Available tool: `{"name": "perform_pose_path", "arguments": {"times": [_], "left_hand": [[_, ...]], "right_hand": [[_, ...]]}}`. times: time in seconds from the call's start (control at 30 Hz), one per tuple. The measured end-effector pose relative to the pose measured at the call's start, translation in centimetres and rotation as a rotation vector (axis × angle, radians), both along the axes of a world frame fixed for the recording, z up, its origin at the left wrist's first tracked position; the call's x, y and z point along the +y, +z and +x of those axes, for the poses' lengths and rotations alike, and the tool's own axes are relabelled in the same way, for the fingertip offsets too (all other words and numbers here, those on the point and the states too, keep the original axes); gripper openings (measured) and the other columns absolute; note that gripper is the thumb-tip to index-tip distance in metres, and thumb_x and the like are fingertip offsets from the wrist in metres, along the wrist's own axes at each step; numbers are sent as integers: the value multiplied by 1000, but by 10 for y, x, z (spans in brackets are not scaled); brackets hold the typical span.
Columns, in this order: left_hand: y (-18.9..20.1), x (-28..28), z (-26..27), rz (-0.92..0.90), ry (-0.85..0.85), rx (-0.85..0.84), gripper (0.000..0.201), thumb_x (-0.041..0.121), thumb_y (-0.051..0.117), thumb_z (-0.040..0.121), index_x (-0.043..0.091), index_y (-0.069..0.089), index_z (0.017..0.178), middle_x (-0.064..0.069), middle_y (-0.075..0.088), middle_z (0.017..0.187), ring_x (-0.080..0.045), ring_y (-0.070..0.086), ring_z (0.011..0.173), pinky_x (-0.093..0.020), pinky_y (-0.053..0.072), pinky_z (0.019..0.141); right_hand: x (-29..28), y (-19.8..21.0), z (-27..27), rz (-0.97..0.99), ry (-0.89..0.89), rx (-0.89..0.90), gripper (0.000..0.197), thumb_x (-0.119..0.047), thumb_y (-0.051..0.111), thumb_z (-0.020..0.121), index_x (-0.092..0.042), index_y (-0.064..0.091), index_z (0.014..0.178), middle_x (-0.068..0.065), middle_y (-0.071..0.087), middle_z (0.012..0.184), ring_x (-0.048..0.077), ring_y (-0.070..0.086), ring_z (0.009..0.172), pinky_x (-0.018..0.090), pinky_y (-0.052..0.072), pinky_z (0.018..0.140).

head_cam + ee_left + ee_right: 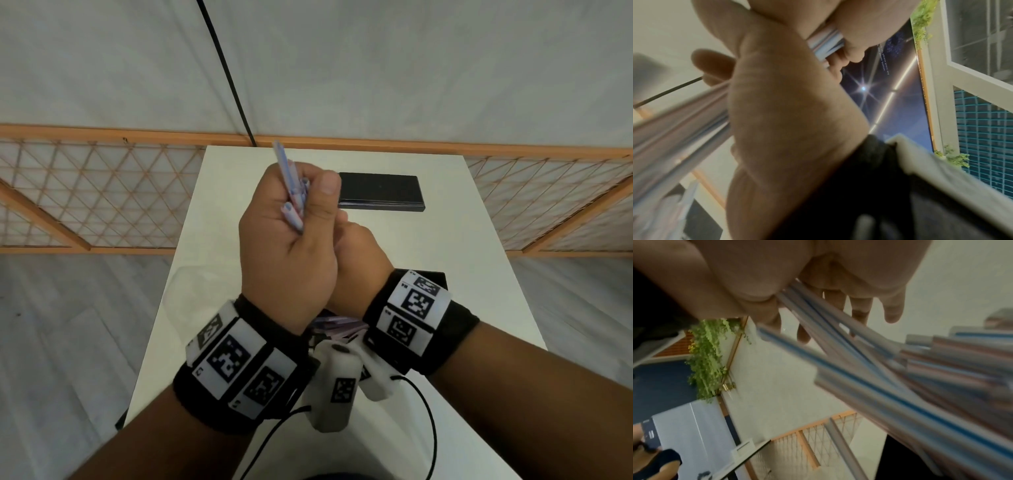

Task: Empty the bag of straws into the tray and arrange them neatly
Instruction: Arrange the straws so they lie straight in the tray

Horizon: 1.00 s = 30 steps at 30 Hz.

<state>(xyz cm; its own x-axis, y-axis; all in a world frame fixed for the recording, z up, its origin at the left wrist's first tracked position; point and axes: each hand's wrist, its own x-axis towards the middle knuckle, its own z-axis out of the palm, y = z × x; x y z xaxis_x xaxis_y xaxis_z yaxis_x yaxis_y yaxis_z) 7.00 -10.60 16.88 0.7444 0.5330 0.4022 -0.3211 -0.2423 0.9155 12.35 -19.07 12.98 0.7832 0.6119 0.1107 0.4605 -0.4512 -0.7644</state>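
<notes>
My left hand (pixel 291 226) is raised over the white table (pixel 462 240) and grips a bundle of blue-and-pink striped straws (pixel 291 192). Their upper ends stick out above the fist, and the lower ends show between my wrists. In the left wrist view, curled fingers clamp the straws (pixel 824 42). My right hand (pixel 359 250) sits tucked behind the left, its fingers mostly hidden. The right wrist view shows the straws (pixel 879 378) running out between thumb base and loosely curved fingers (pixel 861 308). The black tray (pixel 380 192) lies at the far end of the table, beyond both hands.
A second black object (pixel 436 277) lies on the table, mostly hidden under my right wrist. A faint clear crinkled sheet, perhaps the bag (pixel 191 284), lies near the table's left edge. An orange lattice fence (pixel 102 192) runs behind the table.
</notes>
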Motion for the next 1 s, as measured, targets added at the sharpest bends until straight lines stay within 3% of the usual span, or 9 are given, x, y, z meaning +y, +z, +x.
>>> {"name": "perform_pose_path", "arguments": {"times": [0.03,0.13,0.2,0.3,0.4,0.57,0.67,0.83,1.0], "left_hand": [[5,-1,1,-2,-18,0,10,25,58,99,18,60,92,18,66,68,-2,68,66,-22,57,67],[18,0,3,-6,-96,-28,10,28,65,96,23,61,102,10,69,85,-14,74,80,-40,63,75],[24,0,5,-1,-146,-43,31,21,70,92,13,58,118,-1,70,102,-13,73,94,-31,61,84],[30,0,3,-101,-263,-113,53,16,72,89,0,46,132,-9,64,117,-11,69,109,-24,55,92],[29,3,-2,-253,-275,-150,51,33,56,91,5,48,133,-10,63,125,-17,65,121,-27,50,99],[8,9,-7,-416,-160,-73,38,47,45,93,21,63,113,-1,71,117,-19,69,117,-34,51,99],[-9,9,-8,-399,-158,3,37,49,42,95,23,66,108,-2,72,115,-19,70,114,-32,51,96],[-24,8,-8,-374,-175,87,37,41,35,100,23,67,107,-4,73,114,-18,70,112,-33,52,96],[-31,10,-6,-367,-164,119,37,41,36,99,23,68,105,-6,74,112,-20,71,110,-32,53,95]], "right_hand": [[1,1,1,17,-22,25,33,-24,67,82,-10,69,111,6,72,97,4,58,80,5,44,73],[3,2,3,219,-109,74,31,-23,59,79,4,68,91,22,71,88,38,68,86,51,57,75],[2,9,5,337,-113,137,30,-11,58,80,16,62,92,34,66,90,50,63,89,63,52,75],[-1,22,7,467,-136,216,22,-7,62,84,15,60,84,36,64,83,52,61,80,60,53,70],[-5,22,8,570,-185,243,33,-17,66,90,-1,57,62,-2,64,55,20,66,57,35,53,57],[-15,33,12,641,-271,284,36,-25,60,99,-10,58,66,14,71,65,33,73,70,31,53,65],[-17,40,14,665,-295,260,38,-30,58,98,-16,60,63,15,71,65,37,71,70,35,54,62],[-20,55,16,746,-244,255,45,-34,58,95,-21,62,52,8,62,52,41,65,59,67,53,68],[-27,77,16,869,-227,246,43,-30,57,95,-13,47,58,5,43,43,26,49,39,53,52,53]]}}
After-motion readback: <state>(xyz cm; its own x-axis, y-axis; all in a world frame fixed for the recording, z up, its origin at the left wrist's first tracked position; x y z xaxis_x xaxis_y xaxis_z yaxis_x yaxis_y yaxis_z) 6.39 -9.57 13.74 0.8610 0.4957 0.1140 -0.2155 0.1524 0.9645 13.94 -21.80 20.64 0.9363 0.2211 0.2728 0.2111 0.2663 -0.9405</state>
